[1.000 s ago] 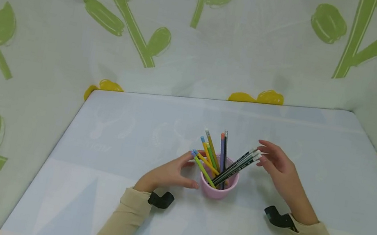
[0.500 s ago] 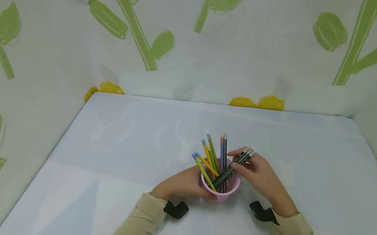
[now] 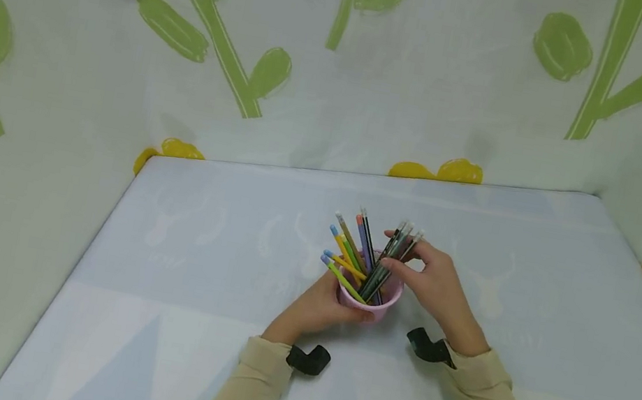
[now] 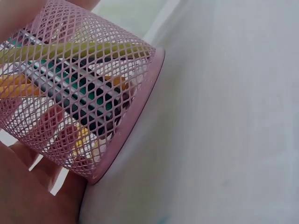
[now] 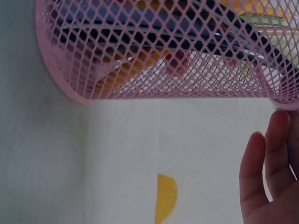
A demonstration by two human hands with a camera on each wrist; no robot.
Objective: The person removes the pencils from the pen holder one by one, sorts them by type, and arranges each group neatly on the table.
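From the wrists, the cup (image 4: pixel 125 133) shows mesh; overhead, pencil tops (image 3: pixel 359 220).

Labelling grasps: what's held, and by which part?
Left hand: cup, round its side. Right hand: dark pencils, pinched by their upper part.

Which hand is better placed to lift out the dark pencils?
Probably the right hand: it pinches the dark pencils near their upper ends, while the left hand grips the pink cup.
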